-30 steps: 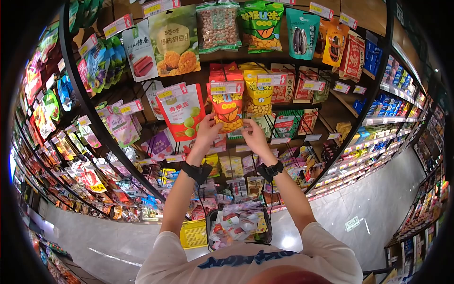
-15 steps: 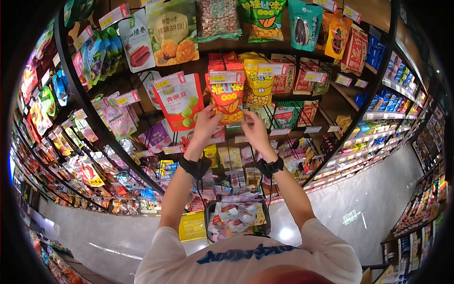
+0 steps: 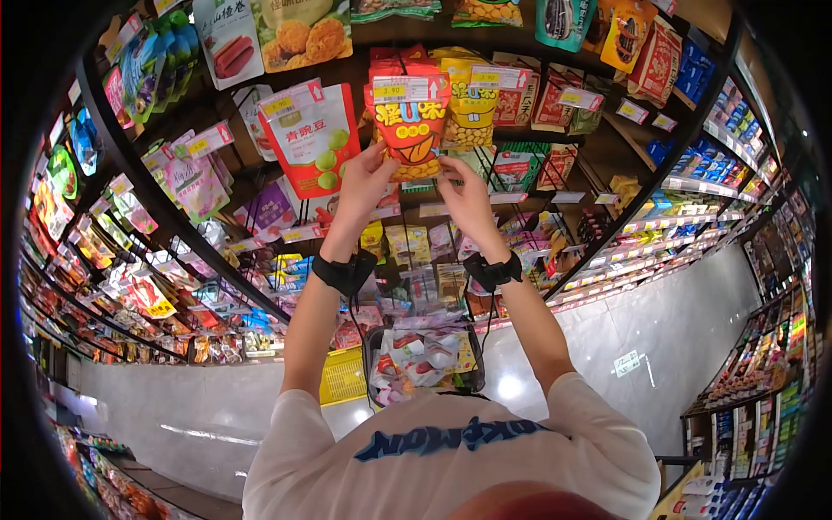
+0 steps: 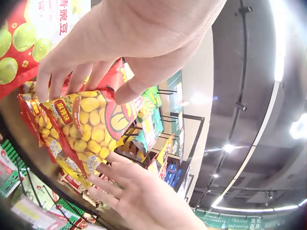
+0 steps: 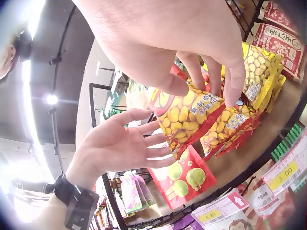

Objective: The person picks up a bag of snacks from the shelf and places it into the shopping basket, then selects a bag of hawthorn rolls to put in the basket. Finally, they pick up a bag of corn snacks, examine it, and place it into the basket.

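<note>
A red snack bag (image 3: 412, 130) of yellow, nut-like pieces hangs at the front of a rack hook, its top partly behind a price tag (image 3: 406, 90). My left hand (image 3: 360, 186) holds its lower left edge, thumb on the front and fingers reaching behind. At the lower right corner, my right hand (image 3: 472, 204) pinches the bag between thumb and fingers. In the left wrist view more red bags (image 4: 43, 124) hang right behind the front one. Both wrists wear black straps with small devices.
Yellow bags (image 3: 468, 108) hang close on the right, and a red-and-white green pea pouch (image 3: 314, 143) on the left. Below stands a dark basket (image 3: 479, 377) filled with small packets, beside a yellow basket (image 3: 344, 377). Black rack posts (image 3: 165, 199) flank the display.
The shelf, bag and hands have shifted upward in the head view. Both hands stay at the bag's lower edges, and the bag still hangs behind its price tag.
</note>
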Motion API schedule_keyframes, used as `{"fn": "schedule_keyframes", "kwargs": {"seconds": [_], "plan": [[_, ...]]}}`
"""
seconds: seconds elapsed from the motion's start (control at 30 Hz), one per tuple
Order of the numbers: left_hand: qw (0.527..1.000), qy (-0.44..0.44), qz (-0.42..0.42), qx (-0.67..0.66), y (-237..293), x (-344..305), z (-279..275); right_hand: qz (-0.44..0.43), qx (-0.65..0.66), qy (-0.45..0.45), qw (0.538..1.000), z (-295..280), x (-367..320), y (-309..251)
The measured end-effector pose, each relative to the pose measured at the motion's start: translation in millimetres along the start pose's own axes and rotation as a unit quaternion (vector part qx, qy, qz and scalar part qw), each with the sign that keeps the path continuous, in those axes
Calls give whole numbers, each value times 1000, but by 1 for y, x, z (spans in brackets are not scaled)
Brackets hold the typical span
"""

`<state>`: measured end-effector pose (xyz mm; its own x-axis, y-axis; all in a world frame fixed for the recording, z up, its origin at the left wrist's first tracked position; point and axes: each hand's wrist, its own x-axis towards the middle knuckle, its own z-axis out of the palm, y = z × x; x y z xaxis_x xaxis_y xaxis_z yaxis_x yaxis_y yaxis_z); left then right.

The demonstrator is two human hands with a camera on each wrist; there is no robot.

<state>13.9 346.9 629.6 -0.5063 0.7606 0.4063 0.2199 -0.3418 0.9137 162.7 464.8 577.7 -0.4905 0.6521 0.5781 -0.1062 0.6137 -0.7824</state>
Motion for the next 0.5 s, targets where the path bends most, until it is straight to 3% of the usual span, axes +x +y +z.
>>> {"fn": "schedule_keyframes", "kwargs": {"seconds": [0.3, 0.33, 0.43, 0.5], "plan": [[1000, -14, 8, -2, 0, -3, -2, 34, 6, -1, 999, -9, -11, -22], [999, -16, -44, 1, 18, -12, 1, 38, 3, -2, 999, -11, -11, -25], [997, -9, -75, 4, 20, -15, 3, 9, -19, 25, 999, -9, -12, -21], [999, -13, -46, 6, 13, -14, 2, 26, -34, 29, 999, -9, -18, -26]]}}
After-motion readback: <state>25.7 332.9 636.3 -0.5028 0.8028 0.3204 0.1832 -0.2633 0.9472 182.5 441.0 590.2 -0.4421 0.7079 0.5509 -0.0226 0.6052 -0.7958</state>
